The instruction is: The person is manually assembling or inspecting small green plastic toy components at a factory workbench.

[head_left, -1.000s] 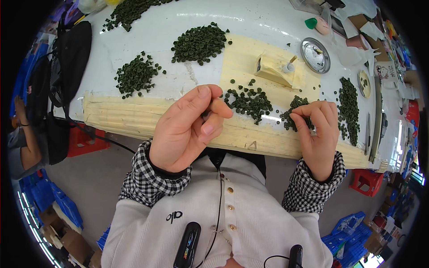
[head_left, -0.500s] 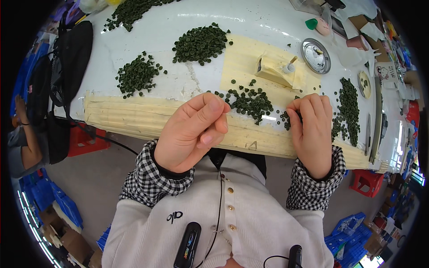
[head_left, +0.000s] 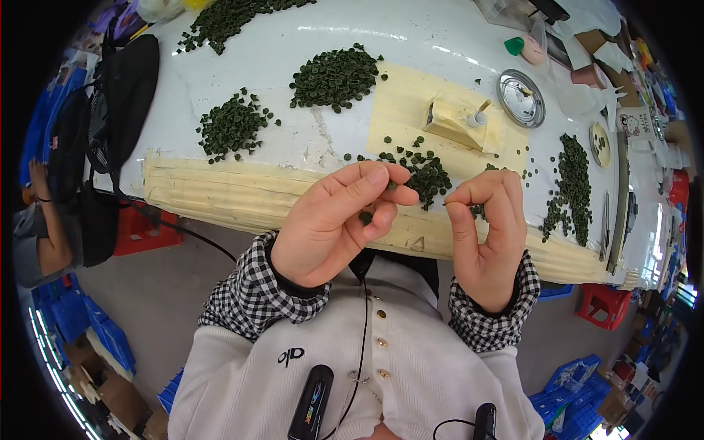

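Note:
My left hand hovers over the table's near edge, thumb and fingers closed on a small dark green cup-shaped piece. Another such green piece shows by its curled lower fingers. To its right, my right hand has thumb and forefinger pinched on a tiny dark piece, only partly visible at the fingertips. A gap separates the two hands. Behind them lies a loose heap of dark green pieces, partly hidden by my left hand. More single pieces show behind my right hand.
Further heaps of green pieces lie at left, centre back and right. A taped block with a small white cup stands behind the hands. A round metal lid, tweezers and a black bag are around.
My right hand has come up from the loose pieces and moved left toward my left hand, with a tiny piece at its fingertips. My left hand has shifted slightly right.

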The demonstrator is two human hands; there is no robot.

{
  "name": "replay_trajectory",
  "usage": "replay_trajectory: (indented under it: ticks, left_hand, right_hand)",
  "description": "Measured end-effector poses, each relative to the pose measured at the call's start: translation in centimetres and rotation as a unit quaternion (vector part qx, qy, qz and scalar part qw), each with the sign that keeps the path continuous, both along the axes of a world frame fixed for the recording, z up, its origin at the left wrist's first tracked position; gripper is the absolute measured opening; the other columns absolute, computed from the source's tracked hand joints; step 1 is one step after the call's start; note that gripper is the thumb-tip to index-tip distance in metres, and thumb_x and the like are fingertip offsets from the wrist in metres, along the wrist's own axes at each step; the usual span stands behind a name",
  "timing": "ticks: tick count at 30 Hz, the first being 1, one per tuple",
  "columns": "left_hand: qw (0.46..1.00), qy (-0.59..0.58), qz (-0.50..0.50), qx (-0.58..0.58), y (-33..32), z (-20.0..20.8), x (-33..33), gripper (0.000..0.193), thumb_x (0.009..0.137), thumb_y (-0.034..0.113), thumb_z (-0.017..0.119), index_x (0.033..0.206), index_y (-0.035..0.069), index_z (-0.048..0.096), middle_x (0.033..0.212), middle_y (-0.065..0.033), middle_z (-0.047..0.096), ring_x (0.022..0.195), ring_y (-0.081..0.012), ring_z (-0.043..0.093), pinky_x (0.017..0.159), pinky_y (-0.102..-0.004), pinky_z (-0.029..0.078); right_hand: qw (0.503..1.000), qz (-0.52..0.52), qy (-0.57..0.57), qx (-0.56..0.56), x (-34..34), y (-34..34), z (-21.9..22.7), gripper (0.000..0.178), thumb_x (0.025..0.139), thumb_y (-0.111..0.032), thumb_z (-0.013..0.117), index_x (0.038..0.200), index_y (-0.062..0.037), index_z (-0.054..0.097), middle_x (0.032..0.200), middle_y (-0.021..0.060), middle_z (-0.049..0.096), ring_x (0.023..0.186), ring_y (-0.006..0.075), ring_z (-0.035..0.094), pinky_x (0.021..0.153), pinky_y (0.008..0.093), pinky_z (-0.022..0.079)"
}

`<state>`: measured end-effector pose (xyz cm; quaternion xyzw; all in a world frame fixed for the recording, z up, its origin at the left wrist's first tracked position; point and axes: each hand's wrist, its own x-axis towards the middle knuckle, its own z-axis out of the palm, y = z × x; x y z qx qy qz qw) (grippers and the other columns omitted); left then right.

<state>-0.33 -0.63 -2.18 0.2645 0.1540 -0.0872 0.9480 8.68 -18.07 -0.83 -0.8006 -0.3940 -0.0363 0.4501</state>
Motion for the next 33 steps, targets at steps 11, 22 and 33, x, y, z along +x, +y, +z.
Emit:
replay_trajectory:
  ticks: [11,22,33]
  left_hand:
    - [1.0,-0.004,0.0,0.019,-0.4,0.04,0.22,0.024,0.098,0.025,0.044,0.104,0.004,0.054,0.098,-0.0068,0.059,0.072,-0.0067,0.048,0.063,-0.0181,0.043]
    - [1.0,0.013,-0.002,0.009,-0.47,0.29,0.23,0.024,0.097,0.021,0.047,0.104,0.001,0.057,0.088,-0.0041,0.059,0.072,-0.0061,0.052,0.063,-0.0163,0.045]
    - [0.999,-0.004,-0.015,0.034,-0.61,0.3,0.4,0.023,0.095,0.014,0.049,0.114,0.002,0.056,0.094,-0.0051,0.063,0.058,-0.0015,0.036,0.052,-0.0148,0.033]
  right_hand:
    - [0.991,0.04,0.106,0.066,-0.5,0.25,-0.33,0.007,0.08,-0.003,0.062,0.083,-0.001,0.057,0.08,0.0086,0.052,0.075,0.0222,0.05,0.068,0.0288,0.041]
    - [0.981,0.059,0.157,0.099,-0.58,0.33,-0.36,0.006,0.082,-0.004,0.06,0.084,-0.0001,0.056,0.081,0.0086,0.052,0.074,0.0188,0.05,0.068,0.0265,0.041]
    - [0.968,0.046,0.217,0.114,-0.65,0.27,-0.28,0.007,0.086,-0.007,0.058,0.087,-0.0003,0.055,0.082,0.0073,0.051,0.074,0.0165,0.046,0.07,0.0255,0.039]
